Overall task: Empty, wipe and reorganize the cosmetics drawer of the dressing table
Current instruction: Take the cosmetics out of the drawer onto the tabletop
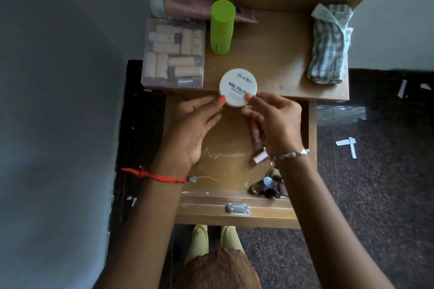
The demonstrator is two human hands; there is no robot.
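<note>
Two hands hold a round white tub (237, 87) marked "NAIL POLISH" between them, right at the front edge of the bench (277, 54), above the open drawer (223, 138). The left hand (191, 129) touches the tub's side at about 7 o'clock with its fingertips, and its palm is open. The right hand (273, 122) pinches the tub's edge at about 5 o'clock with its thumb and fingers. A red string (159, 177) is tied on the left wrist and a silver bracelet (292, 154) sits on the right wrist. On the bench, at 10 o'clock from the tub, lies a clear box (173, 54) full of pale tubes. A green bottle (222, 27) stands at 12 o'clock, with a pink tube (185, 4) lying behind it. A striped cloth (328, 44) lies at 2 o'clock. Inside the drawer, a few small makeup things (267, 185) lie on the right side, partly hidden under the right hand. The drawer's left side is bare wood with pale marks (220, 155).
</note>
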